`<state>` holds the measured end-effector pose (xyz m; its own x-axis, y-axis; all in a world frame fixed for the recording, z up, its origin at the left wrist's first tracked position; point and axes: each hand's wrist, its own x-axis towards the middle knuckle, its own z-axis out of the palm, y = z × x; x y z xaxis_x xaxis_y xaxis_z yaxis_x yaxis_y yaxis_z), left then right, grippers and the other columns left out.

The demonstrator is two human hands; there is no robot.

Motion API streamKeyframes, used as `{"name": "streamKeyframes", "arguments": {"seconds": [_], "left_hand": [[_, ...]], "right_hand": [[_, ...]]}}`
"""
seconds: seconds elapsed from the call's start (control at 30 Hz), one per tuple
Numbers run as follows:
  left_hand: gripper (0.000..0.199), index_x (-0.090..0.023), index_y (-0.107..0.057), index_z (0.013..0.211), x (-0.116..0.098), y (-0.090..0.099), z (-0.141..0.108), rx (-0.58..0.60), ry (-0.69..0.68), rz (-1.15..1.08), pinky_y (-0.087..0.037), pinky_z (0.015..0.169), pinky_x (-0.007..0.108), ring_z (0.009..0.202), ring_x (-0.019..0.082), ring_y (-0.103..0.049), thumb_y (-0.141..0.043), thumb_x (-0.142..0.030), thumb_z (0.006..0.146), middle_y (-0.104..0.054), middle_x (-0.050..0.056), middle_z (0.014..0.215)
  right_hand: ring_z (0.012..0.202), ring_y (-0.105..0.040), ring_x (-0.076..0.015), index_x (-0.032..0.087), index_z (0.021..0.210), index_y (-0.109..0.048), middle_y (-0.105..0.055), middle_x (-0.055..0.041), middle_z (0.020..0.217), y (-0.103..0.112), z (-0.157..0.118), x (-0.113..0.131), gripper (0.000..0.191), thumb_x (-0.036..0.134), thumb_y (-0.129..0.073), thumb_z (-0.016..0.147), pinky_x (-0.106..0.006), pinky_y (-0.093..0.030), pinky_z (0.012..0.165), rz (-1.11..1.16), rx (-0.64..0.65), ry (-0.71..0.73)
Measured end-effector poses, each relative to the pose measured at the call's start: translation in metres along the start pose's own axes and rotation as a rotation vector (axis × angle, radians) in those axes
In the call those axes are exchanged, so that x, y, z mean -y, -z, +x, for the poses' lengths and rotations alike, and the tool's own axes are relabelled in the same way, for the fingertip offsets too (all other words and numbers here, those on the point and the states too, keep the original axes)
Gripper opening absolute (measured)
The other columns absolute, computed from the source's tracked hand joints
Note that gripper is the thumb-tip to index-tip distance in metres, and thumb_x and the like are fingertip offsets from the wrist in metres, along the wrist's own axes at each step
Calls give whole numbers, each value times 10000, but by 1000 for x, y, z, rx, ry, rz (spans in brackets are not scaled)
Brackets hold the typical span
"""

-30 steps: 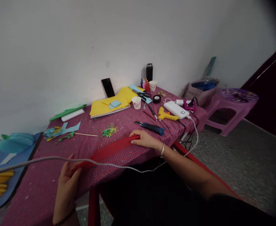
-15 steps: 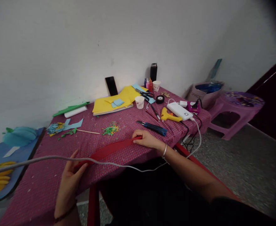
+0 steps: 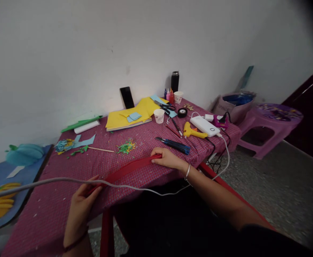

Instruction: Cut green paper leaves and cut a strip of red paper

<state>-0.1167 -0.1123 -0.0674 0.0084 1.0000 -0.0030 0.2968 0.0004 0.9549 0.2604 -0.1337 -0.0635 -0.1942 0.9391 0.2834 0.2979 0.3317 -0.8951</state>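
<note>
A long red strip [image 3: 127, 169] stretches between my two hands above the front part of the table. Its left end is held by my left hand [image 3: 83, 200], the thumb and fingers closed round it. My right hand [image 3: 165, 158] pinches the other end, where the strip looks folded. Just beyond my right hand lies a blue and black cutter [image 3: 174, 144]. Green and yellow paper shreds [image 3: 126, 146] are scattered behind the strip. A pale cable [image 3: 135, 187] passes in front of the strip and my left hand.
Farther back on the checked table [image 3: 49, 203] are yellow sheets [image 3: 113, 121], a paper cup [image 3: 159, 116], scissors [image 3: 165, 106] and black tape [image 3: 182, 112]. At right lie a yellow glue gun [image 3: 194, 132] and a white power bank [image 3: 205, 125]. A phone [image 3: 127, 97] leans on the wall.
The fingers of my left hand have come closer together round the strip's left end, and that hand has shifted slightly right. My right hand is almost unmoved.
</note>
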Motion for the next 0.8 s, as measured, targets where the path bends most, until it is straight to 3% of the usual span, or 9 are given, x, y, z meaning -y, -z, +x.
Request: {"name": "streamKeyframes", "arguments": {"seconds": [0.17,0.37,0.5,0.57,0.63,0.73,0.8], "left_hand": [[528,-194,-687,1076,0,0,1,-19,-10,-1,-541,880,371,910,229,-684,-799,-422,614,-736,62,984],[274,-224,-757,865,-7,2,-2,33,-152,143,-493,932,380,930,230,-657,-744,-430,685,-737,63,952],[315,-231,-767,841,-11,2,-3,34,-136,180,-510,899,404,886,248,-665,-733,-496,674,-748,74,914],[354,-237,-772,822,-12,2,-3,18,-129,184,-525,879,408,857,254,-673,-735,-543,648,-754,73,890],[392,-254,-779,797,-11,2,-1,4,-124,187,-532,887,422,854,266,-683,-732,-598,617,-760,67,881],[421,-294,-788,763,-4,3,2,37,-119,190,-521,934,453,909,293,-695,-702,-671,596,-766,61,907],[435,-317,-792,750,4,5,4,58,-107,196,-528,930,466,928,313,-698,-673,-704,594,-766,69,919]], "right_hand": [[700,-518,-126,167,802,-608,-562,24,749,0,-1,1,37,167,-636,778,-243,-388,673,-1,3,-7],[700,-522,-127,170,799,-613,-566,28,746,0,1,2,40,160,-641,774,-244,-389,670,-1,-1,-18],[707,-542,-134,167,790,-620,-583,22,748,-2,-3,3,34,162,-649,774,-257,-410,686,0,-7,-34],[764,-578,-148,165,849,-634,-621,1,811,1,-6,9,69,184,-655,786,-277,-439,734,-12,-4,-39],[915,-611,-174,174,1048,-625,-657,-40,987,8,-2,21,246,236,-660,812,-312,-459,838,-14,8,-19],[1136,-570,-193,225,1369,-438,-608,-84,1238,26,33,41,549,334,-632,867,-366,-429,983,-29,42,98],[1164,-561,-189,210,1418,-384,-594,-102,1274,35,80,47,583,361,-594,896,-359,-424,1005,-172,66,161]]}}
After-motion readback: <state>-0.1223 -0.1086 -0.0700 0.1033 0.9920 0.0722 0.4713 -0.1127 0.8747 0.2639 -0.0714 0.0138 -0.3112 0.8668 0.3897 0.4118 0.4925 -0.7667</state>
